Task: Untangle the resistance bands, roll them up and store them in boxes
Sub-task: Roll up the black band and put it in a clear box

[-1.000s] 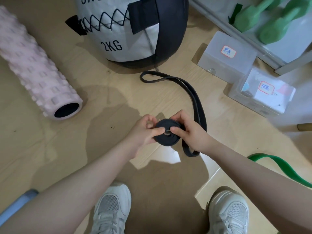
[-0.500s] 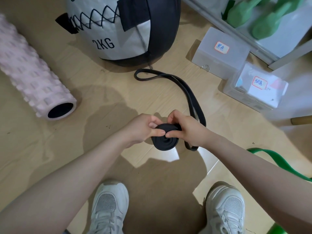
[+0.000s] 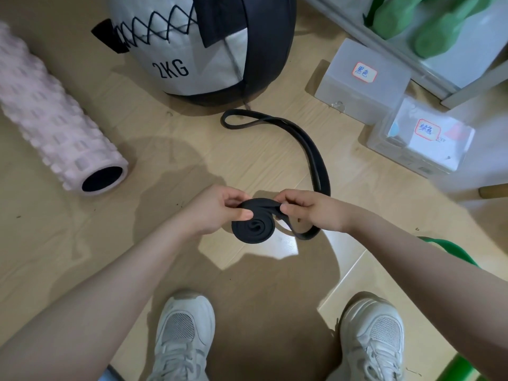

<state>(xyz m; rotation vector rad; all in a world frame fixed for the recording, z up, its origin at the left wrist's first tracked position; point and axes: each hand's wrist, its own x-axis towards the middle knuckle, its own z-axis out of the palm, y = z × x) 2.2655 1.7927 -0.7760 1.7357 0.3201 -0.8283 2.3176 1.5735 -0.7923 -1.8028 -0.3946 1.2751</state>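
Observation:
A black resistance band is partly wound into a flat coil held above the wooden floor. My left hand pinches the coil's left edge between thumb and fingers. My right hand pinches the strap where it meets the coil's top right. The loose tail loops under my right hand and runs up across the floor toward the medicine ball. A green band shows past my right forearm, mostly hidden. Two translucent lidded boxes stand at right: one with a black-ink label, one with a blue-ink label.
A grey and black 2KG medicine ball stands at top centre. A pink foam roller lies at left. Green dumbbells rest on a shelf at top right. My two white sneakers are at the bottom.
The coil has turned and tilted, so its spiral face now shows lower. Both hands have re-gripped its upper edge, and the tail on the floor has shortened a little.

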